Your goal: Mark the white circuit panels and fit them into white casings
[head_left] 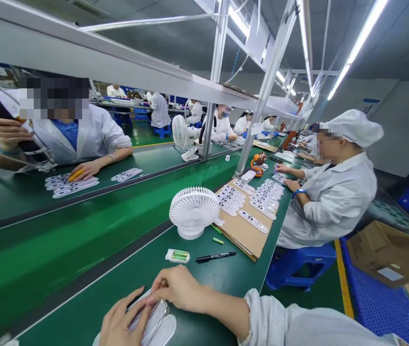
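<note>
My left hand point(127, 319) lies flat with fingers spread over white elongated pieces point(164, 329) on the green table, at the bottom of the head view. My right hand point(177, 290) is closed just beside it, thumb and fingers pinched over the same pieces. What the pinch holds is too small to tell. Near its fingertips a thin silvery wire or cord point(161, 310) runs down across the pieces. Beyond my hands are a white battery holder with green cells point(177, 255) and a black marker point(216, 257).
A white fan point(194, 211) stands ahead, near loose green batteries point(217, 240). Rows of white strips lie on cardboard point(243, 235) at the right. A seated co-worker point(330, 192) works beyond it; another person point(81, 134) works across the green conveyor point(81, 230). A metal frame rises ahead.
</note>
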`<action>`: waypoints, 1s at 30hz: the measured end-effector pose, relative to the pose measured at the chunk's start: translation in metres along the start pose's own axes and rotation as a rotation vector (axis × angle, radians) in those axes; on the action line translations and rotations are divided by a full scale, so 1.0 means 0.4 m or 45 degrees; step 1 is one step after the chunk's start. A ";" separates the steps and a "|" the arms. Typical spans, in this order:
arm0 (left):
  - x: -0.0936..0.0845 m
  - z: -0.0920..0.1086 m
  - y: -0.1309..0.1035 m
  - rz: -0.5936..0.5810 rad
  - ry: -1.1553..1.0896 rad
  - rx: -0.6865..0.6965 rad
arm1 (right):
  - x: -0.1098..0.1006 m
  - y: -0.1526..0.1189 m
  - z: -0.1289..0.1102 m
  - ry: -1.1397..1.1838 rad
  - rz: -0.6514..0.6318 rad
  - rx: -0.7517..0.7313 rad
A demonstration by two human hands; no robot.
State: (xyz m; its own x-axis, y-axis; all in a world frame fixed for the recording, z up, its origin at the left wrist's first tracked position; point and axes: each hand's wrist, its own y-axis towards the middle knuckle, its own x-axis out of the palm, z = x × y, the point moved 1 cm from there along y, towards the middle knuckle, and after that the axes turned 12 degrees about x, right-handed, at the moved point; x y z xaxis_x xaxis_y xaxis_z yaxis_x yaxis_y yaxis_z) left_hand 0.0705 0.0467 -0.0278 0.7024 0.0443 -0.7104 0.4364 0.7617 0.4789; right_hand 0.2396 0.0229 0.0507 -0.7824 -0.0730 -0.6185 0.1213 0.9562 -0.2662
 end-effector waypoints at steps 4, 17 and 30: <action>-0.040 0.074 0.012 0.039 -0.117 -0.109 | -0.015 0.008 0.006 -0.019 -0.078 -0.098; -0.050 0.116 -0.003 0.130 -0.120 -0.209 | -0.053 -0.015 0.055 0.168 0.254 -0.305; -0.063 0.152 0.015 0.046 0.103 -0.139 | 0.021 -0.025 0.068 0.640 0.122 -0.125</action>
State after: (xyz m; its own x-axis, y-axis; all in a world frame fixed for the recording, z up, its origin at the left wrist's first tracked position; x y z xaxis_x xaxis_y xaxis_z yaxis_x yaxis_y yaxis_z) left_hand 0.0895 0.0108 0.0243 0.6672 0.1216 -0.7349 0.3448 0.8241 0.4494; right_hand 0.2485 0.0048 0.0279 -0.9702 0.1379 -0.1992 0.1676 0.9758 -0.1407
